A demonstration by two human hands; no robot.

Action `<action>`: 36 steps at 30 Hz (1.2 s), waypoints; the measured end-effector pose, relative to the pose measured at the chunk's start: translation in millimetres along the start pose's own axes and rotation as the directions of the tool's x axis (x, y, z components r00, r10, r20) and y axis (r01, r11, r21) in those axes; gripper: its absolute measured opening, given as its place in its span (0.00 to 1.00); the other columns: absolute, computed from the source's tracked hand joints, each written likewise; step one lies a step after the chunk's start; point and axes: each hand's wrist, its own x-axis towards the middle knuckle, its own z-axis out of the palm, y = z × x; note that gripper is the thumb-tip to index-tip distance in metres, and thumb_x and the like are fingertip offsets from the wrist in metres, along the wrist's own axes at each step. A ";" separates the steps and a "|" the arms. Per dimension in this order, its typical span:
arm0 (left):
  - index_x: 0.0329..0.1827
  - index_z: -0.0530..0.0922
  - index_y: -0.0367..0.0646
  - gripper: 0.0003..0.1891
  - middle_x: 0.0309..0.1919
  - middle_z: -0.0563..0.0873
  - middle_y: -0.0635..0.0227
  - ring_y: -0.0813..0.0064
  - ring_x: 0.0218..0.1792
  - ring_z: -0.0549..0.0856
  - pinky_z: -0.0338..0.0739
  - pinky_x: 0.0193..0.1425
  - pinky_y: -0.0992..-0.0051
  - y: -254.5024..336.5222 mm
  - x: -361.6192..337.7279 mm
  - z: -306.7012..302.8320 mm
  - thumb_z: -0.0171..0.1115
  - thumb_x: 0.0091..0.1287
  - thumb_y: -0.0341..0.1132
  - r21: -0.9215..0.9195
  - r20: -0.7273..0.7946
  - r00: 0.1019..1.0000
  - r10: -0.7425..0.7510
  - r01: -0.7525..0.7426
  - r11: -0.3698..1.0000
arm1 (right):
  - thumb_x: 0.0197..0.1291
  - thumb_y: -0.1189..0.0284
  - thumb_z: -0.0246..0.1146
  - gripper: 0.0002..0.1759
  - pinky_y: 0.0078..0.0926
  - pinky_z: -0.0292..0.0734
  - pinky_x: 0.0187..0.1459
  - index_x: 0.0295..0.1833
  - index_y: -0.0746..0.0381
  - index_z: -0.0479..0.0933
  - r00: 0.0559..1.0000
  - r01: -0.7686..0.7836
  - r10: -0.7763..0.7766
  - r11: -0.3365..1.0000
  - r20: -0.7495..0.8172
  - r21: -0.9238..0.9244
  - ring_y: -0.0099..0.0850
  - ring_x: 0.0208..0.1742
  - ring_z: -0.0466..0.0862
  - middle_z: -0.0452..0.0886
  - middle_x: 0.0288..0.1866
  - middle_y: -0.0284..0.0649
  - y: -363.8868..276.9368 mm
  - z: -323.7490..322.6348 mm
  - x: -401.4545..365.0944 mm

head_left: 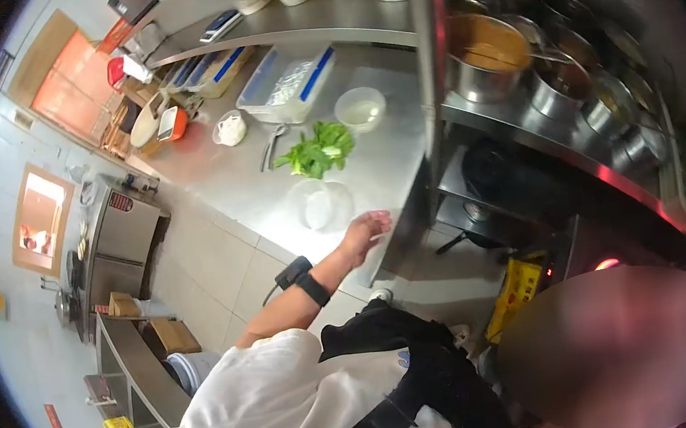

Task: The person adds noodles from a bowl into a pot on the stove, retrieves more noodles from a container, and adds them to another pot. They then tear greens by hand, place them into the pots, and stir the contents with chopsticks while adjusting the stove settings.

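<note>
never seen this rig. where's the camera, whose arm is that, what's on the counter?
No machine here: a person works bare-handed. The single picture comes from a fisheye camera on their head, looking down, so the edges bend. The arm with the black wristband enters from the left, so it reads as the left hand. It rests open at the edge of the steel counter and holds nothing. The right hand is out of view. On the counter lie leafy greens, a clear round tub, a white bowl, tongs and a plastic box. Pots stand on the shelf at right.
</note>
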 end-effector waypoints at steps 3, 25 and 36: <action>0.42 0.74 0.46 0.10 0.34 0.78 0.76 0.83 0.35 0.75 0.67 0.39 0.81 28.1 20.3 -66.0 0.49 0.58 0.29 0.086 -0.214 0.961 0.172 -0.157 0.984 | 0.53 0.72 0.51 0.11 0.27 0.67 0.42 0.43 0.61 0.70 1.000 0.013 -0.013 1.000 0.006 -0.020 0.31 0.38 0.71 0.72 0.35 0.37 -25.0 24.2 -44.7; 0.44 0.73 0.39 0.12 0.31 0.79 0.64 0.78 0.24 0.79 0.73 0.23 0.81 76.3 16.7 -329.4 0.54 0.56 0.29 0.375 -0.548 0.788 0.279 -0.067 0.925 | 0.41 0.82 0.57 0.28 0.37 0.62 0.55 0.54 0.60 0.66 -0.039 0.851 -0.930 0.161 0.366 0.500 0.40 0.56 0.65 0.67 0.54 0.40 -453.5 554.5 -224.5; 0.54 0.62 0.34 0.22 0.48 0.67 0.53 0.68 0.44 0.72 0.69 0.45 0.72 63.4 20.0 -341.7 0.54 0.56 0.28 0.549 -0.754 0.404 0.518 -0.046 0.834 | 0.49 0.74 0.56 0.19 0.32 0.67 0.49 0.49 0.66 0.67 0.026 0.503 -0.598 0.700 0.801 0.507 0.38 0.49 0.70 0.70 0.46 0.45 -413.1 550.1 -229.0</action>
